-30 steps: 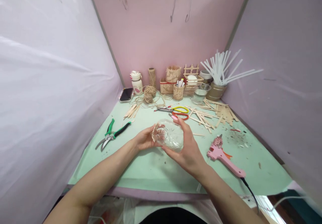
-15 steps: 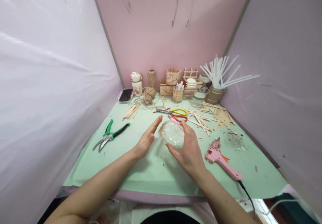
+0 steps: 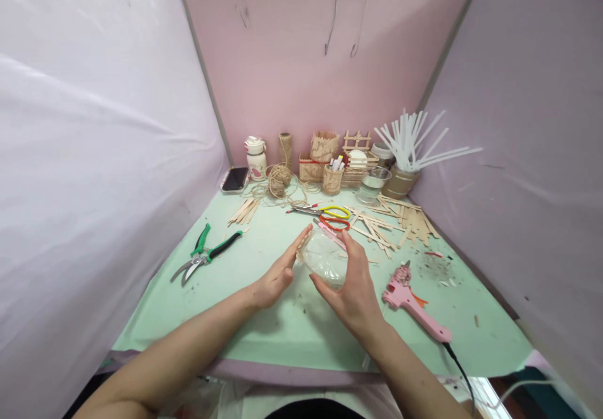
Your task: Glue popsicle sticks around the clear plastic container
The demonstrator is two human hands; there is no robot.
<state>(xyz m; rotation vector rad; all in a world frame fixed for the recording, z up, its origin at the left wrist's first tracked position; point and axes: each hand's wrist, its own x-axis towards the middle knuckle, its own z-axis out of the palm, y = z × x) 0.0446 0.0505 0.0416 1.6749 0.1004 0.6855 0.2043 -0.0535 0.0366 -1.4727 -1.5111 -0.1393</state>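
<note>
Holding one clear container (image 3: 326, 259) between two hands (image 3: 354, 290).

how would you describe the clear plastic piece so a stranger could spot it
Look over the pale green tabletop toward its middle. Between the flat left hand and curled right hand is the clear plastic piece. Unlike the clear cup farther back, it is held in the right hand and has a tan left edge.

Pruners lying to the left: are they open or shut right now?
Open: the pruners lie with their blades apart and handles spread wide.
</note>
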